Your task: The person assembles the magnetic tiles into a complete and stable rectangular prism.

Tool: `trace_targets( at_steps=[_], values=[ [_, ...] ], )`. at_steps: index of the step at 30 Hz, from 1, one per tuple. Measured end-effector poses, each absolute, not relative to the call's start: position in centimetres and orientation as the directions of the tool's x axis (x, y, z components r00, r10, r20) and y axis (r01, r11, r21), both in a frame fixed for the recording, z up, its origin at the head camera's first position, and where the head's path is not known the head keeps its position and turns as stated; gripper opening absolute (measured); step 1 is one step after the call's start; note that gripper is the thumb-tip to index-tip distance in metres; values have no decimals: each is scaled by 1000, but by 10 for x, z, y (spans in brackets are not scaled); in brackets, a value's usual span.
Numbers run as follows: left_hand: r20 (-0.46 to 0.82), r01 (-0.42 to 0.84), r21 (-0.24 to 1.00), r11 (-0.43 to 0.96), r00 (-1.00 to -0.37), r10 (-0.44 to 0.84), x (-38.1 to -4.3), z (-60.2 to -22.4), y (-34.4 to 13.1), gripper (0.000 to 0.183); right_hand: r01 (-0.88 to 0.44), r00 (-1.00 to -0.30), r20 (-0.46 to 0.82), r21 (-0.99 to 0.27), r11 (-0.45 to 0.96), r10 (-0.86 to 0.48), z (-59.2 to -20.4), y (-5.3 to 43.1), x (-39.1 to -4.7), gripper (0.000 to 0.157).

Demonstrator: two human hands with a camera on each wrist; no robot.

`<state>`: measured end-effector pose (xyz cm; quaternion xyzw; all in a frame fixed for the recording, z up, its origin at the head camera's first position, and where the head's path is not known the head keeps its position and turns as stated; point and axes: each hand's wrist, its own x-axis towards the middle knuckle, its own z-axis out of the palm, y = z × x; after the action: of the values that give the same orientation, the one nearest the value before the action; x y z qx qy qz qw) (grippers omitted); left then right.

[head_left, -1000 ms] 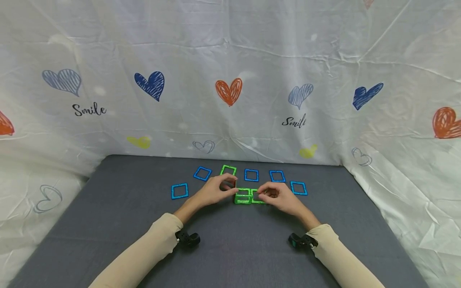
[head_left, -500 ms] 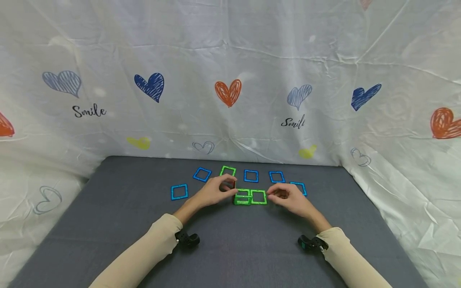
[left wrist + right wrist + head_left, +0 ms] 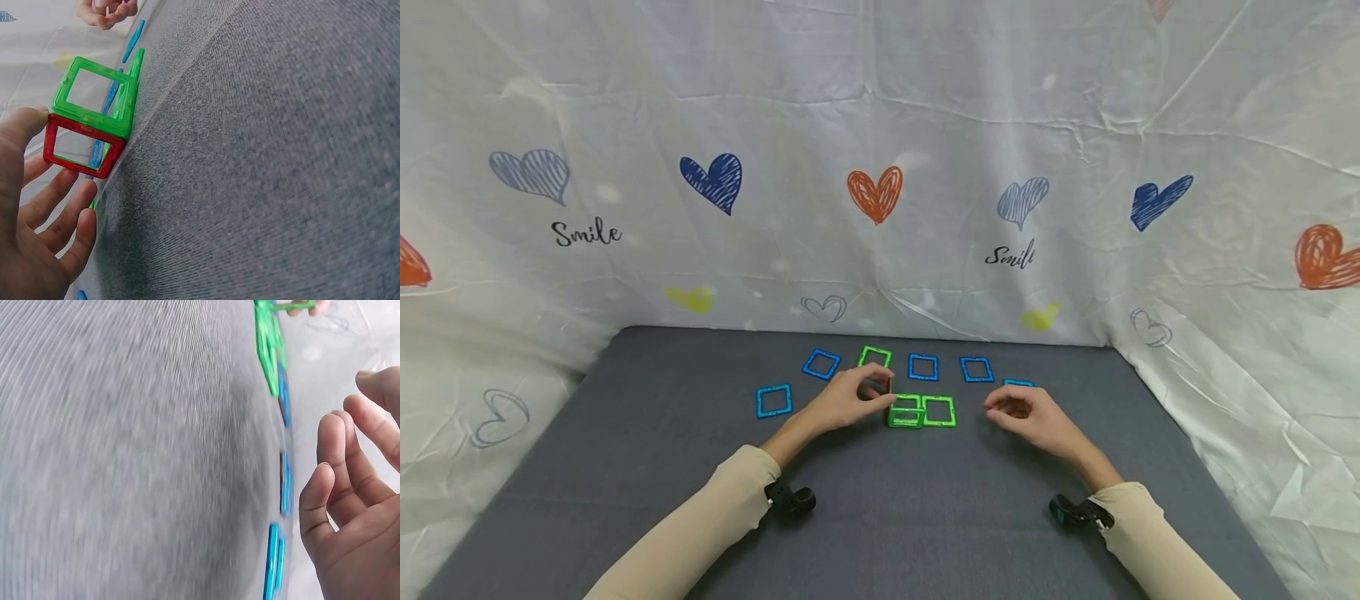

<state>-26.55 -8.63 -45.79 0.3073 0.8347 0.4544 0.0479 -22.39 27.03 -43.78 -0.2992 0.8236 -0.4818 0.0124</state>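
Magnetic square tiles make a small box, with a green tile (image 3: 94,122) facing up and a red tile (image 3: 114,157) on its left side. My left hand (image 3: 853,393) pinches the red tile, the thumb at its upper corner and the fingers around its far edge. Flat against the box's right side lies another green tile (image 3: 938,397). To the right of that, my right hand (image 3: 1036,418) hovers over the cloth with loosely bent fingers and nothing between them. It partly covers a blue tile (image 3: 1018,383) behind it.
Loose tiles lie in an arc behind the box: a blue tile (image 3: 773,414) at far left, more blue tiles such as one (image 3: 923,357) at the back, and a green tile (image 3: 877,349) partly behind my left hand. Dark grey cloth (image 3: 880,517) covers the table; a white heart-printed curtain (image 3: 790,250) hangs behind.
My right hand has let go of the flat green tile and drawn away to the right, over the rightmost blue tile. My left hand has stayed at the box.
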Motion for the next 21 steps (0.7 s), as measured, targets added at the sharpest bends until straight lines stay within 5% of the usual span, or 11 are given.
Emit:
trace_targets(
  at_steps=[21],
  values=[
    [205,475,789,389,-800,563,-266,-458,-87,43,-460,-862,250,-750,476,-441,-454,343,-221,28]
  ],
)
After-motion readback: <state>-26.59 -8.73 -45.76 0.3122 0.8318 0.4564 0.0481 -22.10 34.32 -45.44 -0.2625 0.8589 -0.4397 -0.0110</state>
